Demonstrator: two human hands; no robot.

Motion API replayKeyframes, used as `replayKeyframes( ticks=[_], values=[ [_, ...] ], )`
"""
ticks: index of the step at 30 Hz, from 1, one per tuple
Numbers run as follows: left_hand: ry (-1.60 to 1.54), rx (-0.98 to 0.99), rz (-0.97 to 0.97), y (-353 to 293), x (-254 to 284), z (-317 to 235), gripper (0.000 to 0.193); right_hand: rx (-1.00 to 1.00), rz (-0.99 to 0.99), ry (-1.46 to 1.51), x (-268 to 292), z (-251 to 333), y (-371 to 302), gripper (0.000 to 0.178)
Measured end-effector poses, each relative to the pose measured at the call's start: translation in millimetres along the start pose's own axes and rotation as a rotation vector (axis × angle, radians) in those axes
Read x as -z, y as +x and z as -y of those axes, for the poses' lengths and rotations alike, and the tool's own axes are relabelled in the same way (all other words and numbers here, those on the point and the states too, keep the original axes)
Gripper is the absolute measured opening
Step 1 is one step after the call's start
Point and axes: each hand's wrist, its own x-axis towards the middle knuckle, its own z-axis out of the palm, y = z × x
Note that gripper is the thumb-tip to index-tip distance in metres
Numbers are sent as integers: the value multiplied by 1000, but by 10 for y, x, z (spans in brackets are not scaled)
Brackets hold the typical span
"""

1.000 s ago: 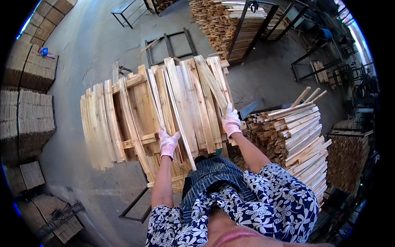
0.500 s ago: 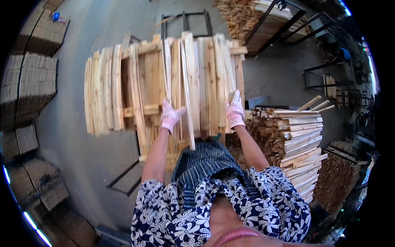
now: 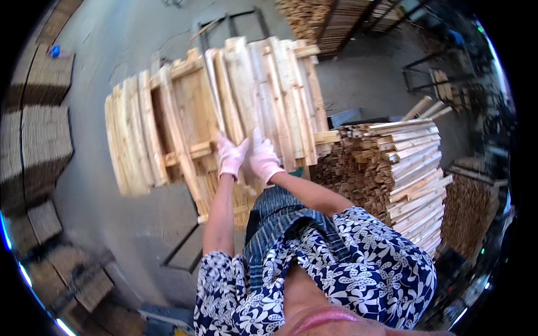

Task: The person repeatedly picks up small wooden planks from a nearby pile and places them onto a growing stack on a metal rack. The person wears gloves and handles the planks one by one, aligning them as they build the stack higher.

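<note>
Side by side, my gloved hands rest on a row of pale wooden slats (image 3: 283, 106) that lie across two wooden rails (image 3: 188, 152). My left hand (image 3: 231, 157) touches the near ends of the slats, its fingers stretched out and its thumb apart. Close beside it, my right hand (image 3: 264, 158) lies over neighbouring slats with its fingers extended away from me. Both gloves are pale pink. To the left of my hands the rails show between a few slats, and a tight group of slats (image 3: 126, 134) stands at the far left end.
A tall stack of cut slats (image 3: 414, 185) stands at my right, with a few loose pieces (image 3: 423, 109) jutting from its top. Bundled wood stacks (image 3: 47, 134) line the left side. Black metal frames (image 3: 232, 25) stand on the grey floor beyond the slats.
My right hand has moved left across the slats and is now beside my left hand. The thin slat that stuck out toward me no longer protrudes. The whole view has tilted slightly.
</note>
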Motion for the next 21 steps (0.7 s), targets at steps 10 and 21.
replayKeyframes(
  ticks=[10, 21],
  values=[
    [-363, 30, 168, 254, 113, 184, 109, -8, -51, 34, 131, 306, 182, 74],
    [-30, -2, 4, 170, 344, 61, 96, 51, 12, 81, 332, 325, 482, 82]
  ],
)
